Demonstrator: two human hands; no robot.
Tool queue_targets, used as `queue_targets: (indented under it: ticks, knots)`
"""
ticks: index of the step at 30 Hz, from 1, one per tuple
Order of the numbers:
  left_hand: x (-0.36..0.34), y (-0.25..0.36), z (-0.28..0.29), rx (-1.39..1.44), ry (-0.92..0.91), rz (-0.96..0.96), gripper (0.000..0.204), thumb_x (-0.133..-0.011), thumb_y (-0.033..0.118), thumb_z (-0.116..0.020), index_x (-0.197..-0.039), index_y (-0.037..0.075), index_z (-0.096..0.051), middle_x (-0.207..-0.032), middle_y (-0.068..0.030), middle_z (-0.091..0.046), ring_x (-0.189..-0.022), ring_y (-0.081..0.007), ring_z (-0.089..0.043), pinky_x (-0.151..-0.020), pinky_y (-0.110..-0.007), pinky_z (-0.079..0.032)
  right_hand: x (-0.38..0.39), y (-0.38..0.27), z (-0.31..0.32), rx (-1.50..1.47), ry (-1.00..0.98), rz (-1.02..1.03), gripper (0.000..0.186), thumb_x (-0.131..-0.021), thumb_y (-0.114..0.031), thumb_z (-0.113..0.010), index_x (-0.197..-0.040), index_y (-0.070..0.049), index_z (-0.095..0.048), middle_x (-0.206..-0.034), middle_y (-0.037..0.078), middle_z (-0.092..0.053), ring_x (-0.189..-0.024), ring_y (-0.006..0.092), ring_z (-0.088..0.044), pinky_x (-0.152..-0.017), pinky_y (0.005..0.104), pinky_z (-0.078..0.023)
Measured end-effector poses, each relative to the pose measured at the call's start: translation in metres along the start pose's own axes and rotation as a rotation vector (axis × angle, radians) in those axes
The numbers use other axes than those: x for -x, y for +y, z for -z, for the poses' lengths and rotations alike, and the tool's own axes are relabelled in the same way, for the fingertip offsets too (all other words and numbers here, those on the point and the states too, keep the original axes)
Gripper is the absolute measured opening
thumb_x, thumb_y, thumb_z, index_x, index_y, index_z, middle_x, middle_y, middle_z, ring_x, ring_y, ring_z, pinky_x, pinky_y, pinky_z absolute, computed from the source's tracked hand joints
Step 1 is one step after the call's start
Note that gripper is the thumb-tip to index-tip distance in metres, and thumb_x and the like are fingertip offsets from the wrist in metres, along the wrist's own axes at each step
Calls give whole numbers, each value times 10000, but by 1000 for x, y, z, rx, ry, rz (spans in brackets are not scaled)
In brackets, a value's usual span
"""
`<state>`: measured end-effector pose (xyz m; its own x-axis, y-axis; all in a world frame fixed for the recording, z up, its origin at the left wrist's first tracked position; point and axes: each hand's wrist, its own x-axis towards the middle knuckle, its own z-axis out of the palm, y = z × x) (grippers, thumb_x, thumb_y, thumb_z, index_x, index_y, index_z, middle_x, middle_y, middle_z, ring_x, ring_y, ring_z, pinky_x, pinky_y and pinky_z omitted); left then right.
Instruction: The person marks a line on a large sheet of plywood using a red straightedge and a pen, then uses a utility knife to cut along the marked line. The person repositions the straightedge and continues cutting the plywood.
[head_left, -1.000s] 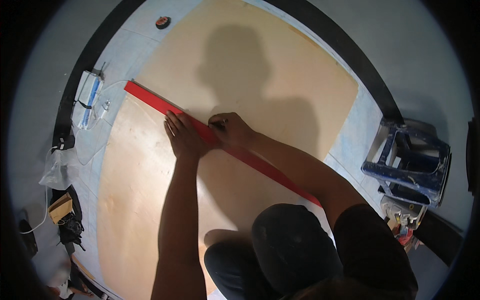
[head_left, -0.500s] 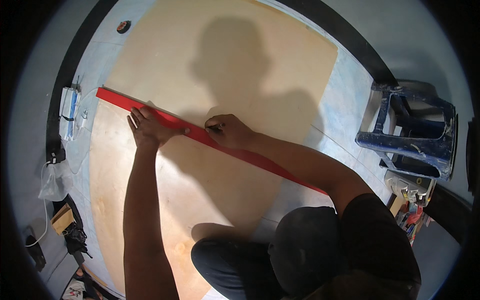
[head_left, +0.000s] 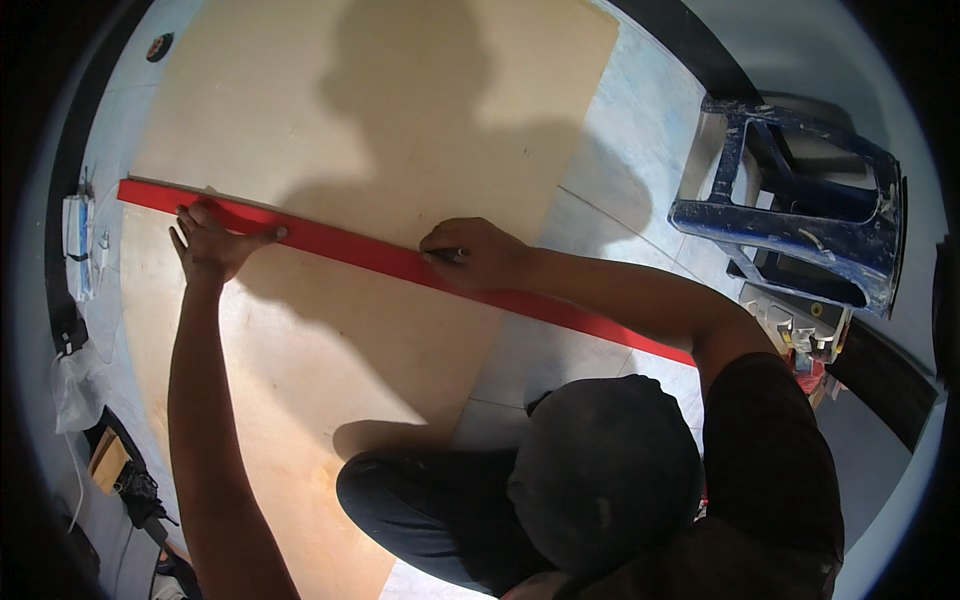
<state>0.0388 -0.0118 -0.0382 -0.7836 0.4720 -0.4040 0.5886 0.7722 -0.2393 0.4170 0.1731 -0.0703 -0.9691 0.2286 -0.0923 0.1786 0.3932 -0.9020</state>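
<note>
One left hand splayed on red bar; right hand curled around slim dark object

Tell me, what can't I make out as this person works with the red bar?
All in the head view:
- Thin dark thing in the right hand: mostly covered by that hand; its kind is unclear.
- Red bar: partly hidden by the right hand and right forearm.
- Pale board: far edge cut off by the picture's upper edge.
- Round dark thing at upper left: too small to identify.
</note>
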Motion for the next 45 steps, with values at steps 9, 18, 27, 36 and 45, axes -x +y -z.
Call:
queue_targets:
  ticks: [9, 18, 27, 36, 45]
  knots:
    - [3, 5, 4, 6, 14, 5, 1602, -577, 875, -884, -1630, -116, -193, -1758, -338, -183, -1692, -391, -69, -1375, -550, -76, 83, 5, 37, -17, -57, -113, 151, -1001, -117, -700, -1067, 7, -756, -941, 160, -698, -864, 345, -693, -788, 455, -572]
    - [-1, -1, -1, 11, 18, -24, 1577, -591, 865, -879, -1639, -103, -205, -1762, -275, -240, -1692, -378, -89, -1366, -579, -83, 122, 9, 49, 63, -75, -87, 139, -995, -82, -705, -1100, -5, -754, -949, 144, -691, -858, 330, -693, -781, 441, -577]
    - [-6, -3, -8, -52, 12, -8, 1592, -599, 896, -850, -1651, -99, -188, -1782, -244, -220, -1698, -360, -74, -1363, -587, -73, 135, 21, 50, 70, -19, 28, 188, -944, 22, -708, -1131, 21, -732, -989, 132, -693, -802, 248, -682, -690, 372, -555]
    - [-14, -12, -25, -29, 64, -13, 1620, -606, 891, -852, -1680, -86, -135, -1789, -271, -172, -1697, -376, -62, -1356, -612, -58, 142, 2, 65, 58, -5, -126, 149, -959, -54, -713, -1094, -9, -758, -954, 134, -707, -836, 276, -682, -763, 384, -565]
    - [-10, -8, -18, 71, 81, -38, 1577, -622, 818, -901, -1676, -84, -152, -1785, -277, -182, -1695, -393, -46, -1354, -615, -34, 150, 26, 16, -196, 370, -305, 259, -962, -27, -733, -1220, -49, -750, -1032, 98, -726, -839, 163, -654, -752, 327, -543]
